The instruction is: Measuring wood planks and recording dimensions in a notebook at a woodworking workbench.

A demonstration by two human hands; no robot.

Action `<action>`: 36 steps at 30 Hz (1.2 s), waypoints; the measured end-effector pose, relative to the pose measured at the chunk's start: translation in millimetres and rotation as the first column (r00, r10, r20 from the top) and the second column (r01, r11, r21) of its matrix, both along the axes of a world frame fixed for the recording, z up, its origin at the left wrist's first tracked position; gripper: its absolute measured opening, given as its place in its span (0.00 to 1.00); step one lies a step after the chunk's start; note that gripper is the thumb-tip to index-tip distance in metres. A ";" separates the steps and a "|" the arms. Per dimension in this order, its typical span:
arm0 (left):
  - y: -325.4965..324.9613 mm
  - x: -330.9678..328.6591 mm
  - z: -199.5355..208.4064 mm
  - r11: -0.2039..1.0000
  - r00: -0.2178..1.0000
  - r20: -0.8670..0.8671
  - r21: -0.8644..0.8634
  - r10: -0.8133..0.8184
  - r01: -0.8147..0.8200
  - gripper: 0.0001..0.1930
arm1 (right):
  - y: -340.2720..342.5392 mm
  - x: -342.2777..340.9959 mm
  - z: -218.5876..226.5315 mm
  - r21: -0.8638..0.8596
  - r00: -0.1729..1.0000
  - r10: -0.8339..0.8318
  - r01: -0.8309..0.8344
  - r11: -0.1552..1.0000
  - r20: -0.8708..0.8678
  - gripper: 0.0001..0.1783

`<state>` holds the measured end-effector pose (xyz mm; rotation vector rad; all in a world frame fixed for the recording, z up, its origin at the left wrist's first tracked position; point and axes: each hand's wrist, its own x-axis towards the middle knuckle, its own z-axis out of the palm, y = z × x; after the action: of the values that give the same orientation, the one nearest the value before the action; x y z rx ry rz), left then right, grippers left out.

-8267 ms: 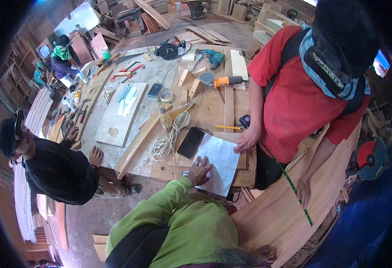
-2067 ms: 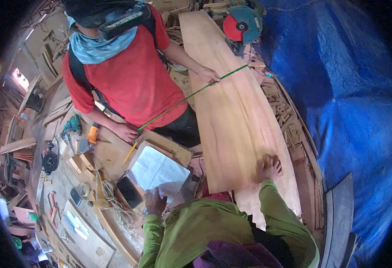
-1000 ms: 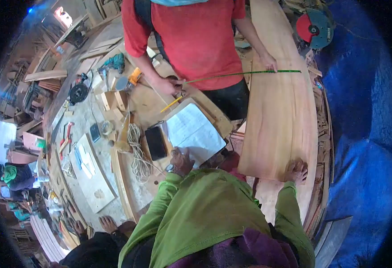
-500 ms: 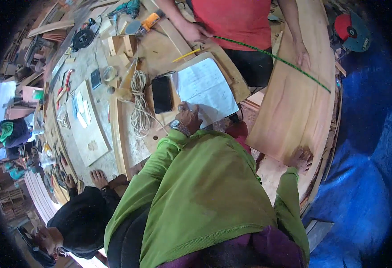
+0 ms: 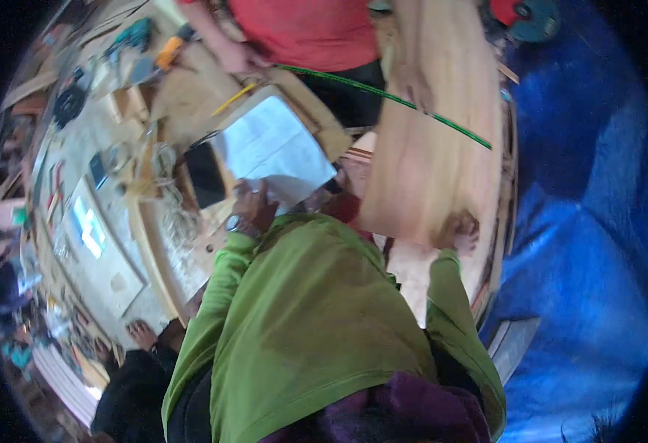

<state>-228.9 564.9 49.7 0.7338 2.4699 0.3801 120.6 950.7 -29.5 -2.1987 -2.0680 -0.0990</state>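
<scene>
My left hand (image 5: 254, 207), with a watch on the wrist, rests on the near edge of a white paper sheet (image 5: 272, 144) lying on a wooden board on the workbench. My right hand (image 5: 458, 230) presses on the near end of a long pale wooden plank (image 5: 427, 148); its fingers look bent and hold nothing. Both my sleeves are green. A person in a red shirt (image 5: 309, 29) stands across from me, with one hand on the bench and the other on the plank at a thin green strip (image 5: 383, 96) laid across it.
A black tablet (image 5: 204, 173) and a rope coil (image 5: 169, 214) lie left of the paper, a yellow pencil (image 5: 234, 100) behind it. Tools litter the bench (image 5: 117, 244). A blue tarp (image 5: 582, 221) covers the right. A person in black (image 5: 128, 384) crouches at the lower left.
The view has swung and tilted down, so my own green torso fills the lower part. My hands stay on the paper and the plank. The red-shirted person keeps the green strip across the plank.
</scene>
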 end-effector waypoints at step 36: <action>6.8 6.0 9.3 0.995 0.974 -0.216 -0.091 -0.065 0.047 0.33 | -22.4 -19.0 43.1 0.251 0.956 0.293 -0.276 0.928 -0.029 0.33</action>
<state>-222.9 571.7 59.0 0.8469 2.6445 0.1783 101.7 928.3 13.6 -1.7201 -2.1801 -0.2357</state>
